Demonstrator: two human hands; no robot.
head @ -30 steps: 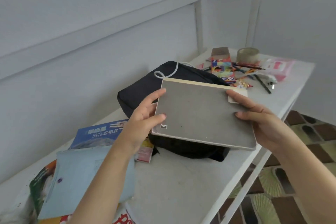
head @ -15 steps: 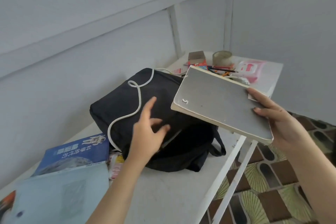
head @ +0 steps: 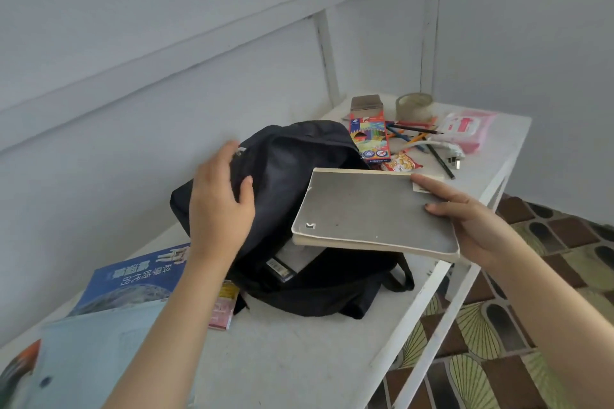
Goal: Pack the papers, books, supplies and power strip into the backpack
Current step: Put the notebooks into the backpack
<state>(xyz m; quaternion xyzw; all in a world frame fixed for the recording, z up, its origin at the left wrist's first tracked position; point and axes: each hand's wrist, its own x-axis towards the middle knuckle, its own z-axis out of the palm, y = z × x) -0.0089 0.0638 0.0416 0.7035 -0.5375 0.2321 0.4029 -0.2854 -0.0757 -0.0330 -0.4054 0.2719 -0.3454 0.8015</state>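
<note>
- Holding the grey notebook (head: 375, 212) in my right hand (head: 478, 226): thumb flat on the top cover at its right edge, fingers underneath, a firm pinch.
- Head view: the notebook is in the air, roughly level and tilted slightly. Its left end is over the open mouth of the backpack (head: 299, 156) and its right end hangs past the table (head: 299, 359) edge.
- My left hand (head: 221, 206) grips the backpack's upper fabric, thumb on the near face and fingers over the top fold. The fingertips are blurred.
- The backpack is black and lies on the table against the wall. Its mouth faces me, and a flat dark item with a barcode shows inside, below the notebook.
- Near left of the backpack is a blue book (head: 133, 279), partly covered by a pale blue folder (head: 93, 352). A small pink booklet (head: 224, 305) touches the backpack's lower left corner.
- At the far end of the table a pencil box (head: 372, 136) sits just behind the backpack. To its right are loose pencils (head: 415, 133), a tape roll (head: 414, 106), a pink wipes pack (head: 465, 126), a snack packet (head: 403, 161) and a white plug (head: 447, 149).
</note>
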